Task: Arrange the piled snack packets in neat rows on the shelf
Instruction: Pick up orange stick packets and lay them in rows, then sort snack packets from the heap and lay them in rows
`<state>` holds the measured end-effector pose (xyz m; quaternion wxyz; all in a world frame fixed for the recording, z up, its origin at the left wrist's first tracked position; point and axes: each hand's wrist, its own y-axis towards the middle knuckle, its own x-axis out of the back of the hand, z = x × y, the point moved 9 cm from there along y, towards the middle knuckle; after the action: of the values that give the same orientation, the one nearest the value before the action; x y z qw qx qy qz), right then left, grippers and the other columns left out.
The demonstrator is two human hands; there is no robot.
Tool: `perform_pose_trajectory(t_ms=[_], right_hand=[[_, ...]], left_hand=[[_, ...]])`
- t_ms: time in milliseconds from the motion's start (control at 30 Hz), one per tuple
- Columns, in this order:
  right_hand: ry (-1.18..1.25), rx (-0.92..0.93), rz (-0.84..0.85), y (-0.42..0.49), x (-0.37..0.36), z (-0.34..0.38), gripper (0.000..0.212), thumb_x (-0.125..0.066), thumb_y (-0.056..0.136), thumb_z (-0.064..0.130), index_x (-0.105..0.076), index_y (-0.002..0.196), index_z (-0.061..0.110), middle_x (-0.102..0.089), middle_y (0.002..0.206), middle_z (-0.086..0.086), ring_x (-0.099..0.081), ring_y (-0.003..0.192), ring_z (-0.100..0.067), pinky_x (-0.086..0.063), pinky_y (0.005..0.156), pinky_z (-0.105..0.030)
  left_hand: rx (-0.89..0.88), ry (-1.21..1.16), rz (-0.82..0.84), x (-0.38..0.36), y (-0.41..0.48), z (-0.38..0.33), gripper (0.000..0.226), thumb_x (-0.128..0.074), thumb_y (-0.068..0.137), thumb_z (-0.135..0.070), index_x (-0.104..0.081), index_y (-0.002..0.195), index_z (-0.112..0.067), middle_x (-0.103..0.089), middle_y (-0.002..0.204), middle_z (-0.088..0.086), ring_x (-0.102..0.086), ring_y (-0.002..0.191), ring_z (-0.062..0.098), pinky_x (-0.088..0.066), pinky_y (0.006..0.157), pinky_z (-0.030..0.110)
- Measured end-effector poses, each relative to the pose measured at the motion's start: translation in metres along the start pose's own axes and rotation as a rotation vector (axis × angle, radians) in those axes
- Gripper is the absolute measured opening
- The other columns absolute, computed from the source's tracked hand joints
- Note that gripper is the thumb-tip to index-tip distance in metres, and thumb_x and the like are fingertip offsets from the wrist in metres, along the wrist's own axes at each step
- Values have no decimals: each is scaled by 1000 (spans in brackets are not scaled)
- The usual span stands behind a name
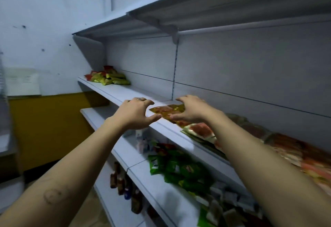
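Orange packet [163, 111] lies long side left-to-right on the shelf [114, 93]. Right hand [190, 110] holds its right end; left hand [135, 113], grip wide, hovers just beside.

head cam | worn on head | looks forward and down along the shelf [114, 92] | near | one view only
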<state>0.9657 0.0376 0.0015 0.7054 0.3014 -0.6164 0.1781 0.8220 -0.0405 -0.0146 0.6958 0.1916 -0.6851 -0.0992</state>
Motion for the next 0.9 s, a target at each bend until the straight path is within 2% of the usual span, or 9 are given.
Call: perform_pose_trajectory(t_ms=[367,467,600,900], right_hand=[[25,238,29,139,-52,185,83,-62,86,61,-31,153,24,-35,156,-7,-34,141,-28,-33,113,-45],[18,280,28,180,-70,222,81,-66,85,58,-33,151,25,-39,153,-6,-38,138,-28,-35,110,-45],[19,294,47,243,-95,255,77,-68,86,53,-36,149,24,-41,150,-7,-40,135,-29,-36,107,-44],[123,317,68,450,-157,317,71,-66,87,53,-41,145,22,-45,145,-8,-43,132,-30,-40,103,-44]], left_hand=[[241,13,14,-9,-18,193,70,-45,91,-70,-44,146,-26,-49,149,2,-43,137,22,-42,106,45],[310,6,21,-18,-7,234,66,-47,92,-66,-45,146,-27,-49,148,2,-47,133,22,-43,104,42],[380,12,23,-38,11,282,62,-49,95,-60,-43,147,-27,-47,150,4,-42,138,24,-40,108,43],[490,42,110,-95,128,451,57,-54,95,-55,-46,144,-27,-48,149,3,-45,136,23,-43,108,47]])
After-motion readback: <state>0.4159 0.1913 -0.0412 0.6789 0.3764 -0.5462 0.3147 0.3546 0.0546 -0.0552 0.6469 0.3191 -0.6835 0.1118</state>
